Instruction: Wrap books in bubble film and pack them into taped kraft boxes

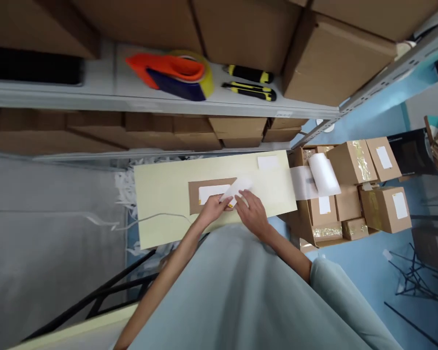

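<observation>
A flat brown cardboard package (193,198) lies on the pale yellow tabletop (164,194), with a white label (209,193) on its upper face. My left hand (213,209) is closed at the package's right end, gripping a white paper sheet (243,184) that tilts up over it. From the right, my right hand (253,214) pinches the same sheet near its lower edge. A small yellow mark shows on the paper between my fingertips. My fingers partly cover the sheet, so where it meets the package cannot be made out.
A small white paper (267,162) lies at the table's back right. Beside it, a large carton holds several taped boxes (352,160) and a bubble-wrap roll (324,173). On the shelf above sit a tape dispenser (175,75) and two utility knives (250,91). A white strip (156,215) crosses the table's left.
</observation>
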Demonstrator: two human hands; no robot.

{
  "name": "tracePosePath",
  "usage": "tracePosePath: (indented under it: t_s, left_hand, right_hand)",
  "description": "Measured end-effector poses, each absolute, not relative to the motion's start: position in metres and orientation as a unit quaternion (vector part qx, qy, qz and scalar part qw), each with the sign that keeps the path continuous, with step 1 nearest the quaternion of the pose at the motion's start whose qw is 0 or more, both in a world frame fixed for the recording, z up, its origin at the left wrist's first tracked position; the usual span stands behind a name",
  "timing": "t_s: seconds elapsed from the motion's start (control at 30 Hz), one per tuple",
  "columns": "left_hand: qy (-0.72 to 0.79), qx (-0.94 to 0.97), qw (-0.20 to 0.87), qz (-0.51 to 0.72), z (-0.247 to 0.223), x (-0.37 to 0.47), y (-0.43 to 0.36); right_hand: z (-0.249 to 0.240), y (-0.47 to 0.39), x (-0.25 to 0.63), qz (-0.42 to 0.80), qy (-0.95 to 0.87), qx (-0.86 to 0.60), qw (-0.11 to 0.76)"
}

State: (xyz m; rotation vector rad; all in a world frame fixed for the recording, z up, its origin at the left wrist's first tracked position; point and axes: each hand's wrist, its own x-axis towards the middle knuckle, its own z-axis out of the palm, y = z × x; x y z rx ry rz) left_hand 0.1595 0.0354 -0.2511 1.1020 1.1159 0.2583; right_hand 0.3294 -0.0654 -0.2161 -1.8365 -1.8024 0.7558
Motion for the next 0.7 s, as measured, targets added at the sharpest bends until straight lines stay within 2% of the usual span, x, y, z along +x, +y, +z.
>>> tracePosePath:
  t_s: [0.1, 0.17, 0.27, 0.33, 0.47, 0.57, 0.7]
  left_hand:
    - [0.461, 0.614, 0.636, 0.079, -0.244, 0.106, 0.039]
    - [0.449, 0.665, 0.592, 0.080, -0.237, 0.078, 0.043]
    - [0.475, 0.635, 0.588, 0.157, -0.225, 0.048, 0.051]
    - [0.508, 0.568, 0.600, 0.245, -0.218, 0.032, 0.057]
    - [0.529, 0.465, 0.608, 0.368, -0.204, 0.010, 0.052]
    - [0.471, 0.463, 0.678, 0.323, -0.195, 0.003, 0.032]
    - [0.426, 0.465, 0.723, 0.283, -0.185, 0.001, 0.009]
  right_hand:
    - [-0.201, -0.050, 0.314, 0.243, -0.695, -0.651, 0.184]
    - [-0.194, -0.040, 0.306, 0.267, -0.723, -0.621, 0.143]
    - [-0.188, -0.031, 0.292, 0.323, -0.718, -0.605, 0.116]
    - [-0.183, -0.031, 0.279, 0.341, -0.673, -0.639, 0.152]
    - [-0.168, -0.031, 0.247, 0.364, -0.521, -0.709, 0.306]
    - [-0.155, -0.028, 0.223, 0.365, -0.446, -0.722, 0.382]
    - [-0.144, -0.023, 0.200, 0.334, -0.422, -0.735, 0.414]
